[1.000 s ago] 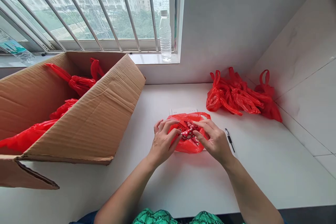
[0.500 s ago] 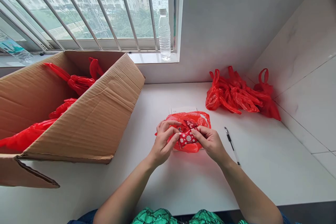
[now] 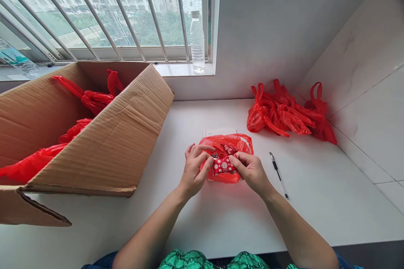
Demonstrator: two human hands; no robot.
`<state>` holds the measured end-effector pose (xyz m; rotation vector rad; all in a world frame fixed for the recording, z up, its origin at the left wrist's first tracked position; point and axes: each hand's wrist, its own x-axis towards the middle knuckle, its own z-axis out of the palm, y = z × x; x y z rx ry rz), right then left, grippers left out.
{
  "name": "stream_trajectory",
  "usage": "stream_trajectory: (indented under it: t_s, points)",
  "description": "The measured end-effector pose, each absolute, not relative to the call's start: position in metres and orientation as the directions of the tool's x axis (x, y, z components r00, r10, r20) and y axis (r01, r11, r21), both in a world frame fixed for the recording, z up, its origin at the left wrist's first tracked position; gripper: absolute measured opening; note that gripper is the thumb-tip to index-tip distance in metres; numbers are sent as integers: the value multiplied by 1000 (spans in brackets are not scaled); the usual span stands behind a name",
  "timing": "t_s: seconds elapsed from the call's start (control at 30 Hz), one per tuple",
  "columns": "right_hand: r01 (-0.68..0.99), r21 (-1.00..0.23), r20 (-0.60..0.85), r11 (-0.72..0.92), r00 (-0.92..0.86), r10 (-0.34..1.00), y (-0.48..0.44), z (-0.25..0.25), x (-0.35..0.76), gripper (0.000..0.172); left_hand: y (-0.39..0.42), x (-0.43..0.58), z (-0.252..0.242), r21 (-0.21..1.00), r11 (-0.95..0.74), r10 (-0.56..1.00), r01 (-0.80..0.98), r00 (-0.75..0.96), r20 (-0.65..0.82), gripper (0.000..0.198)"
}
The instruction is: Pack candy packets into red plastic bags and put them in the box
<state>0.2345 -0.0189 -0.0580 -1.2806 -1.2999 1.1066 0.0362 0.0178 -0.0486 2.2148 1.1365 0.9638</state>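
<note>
My left hand [image 3: 195, 169] and my right hand [image 3: 251, 172] pinch opposite ends of a small red packet with white dots [image 3: 223, 166], probably a wrapped sweet. Both hands hold it just above a red plastic bag [image 3: 238, 143], which lies flat on the white table [image 3: 208, 222]. Other small red items [image 3: 229, 149] show in the bag's mouth, but their shape is partly hidden. My fingers cover the packet's ends.
To the left stands an open cardboard box [image 3: 94, 151] with red bags [image 3: 96, 101] inside. A heap of red plastic bags [image 3: 284, 113] lies behind and to the right. A pen [image 3: 278, 173] lies to the right, and a water bottle [image 3: 197, 42] stands on the windowsill.
The dotted packet now lies more level between my hands, and my hands sit slightly closer together. The red bag and the pen have stayed in place.
</note>
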Motion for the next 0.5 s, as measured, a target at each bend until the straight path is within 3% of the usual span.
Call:
stream_trajectory:
  t_s: [0.5]
  points:
    - [127,-990,58,57,1,998,-19,-58,235,44,19,35,-53,654,-548,835,521,378,399,35]
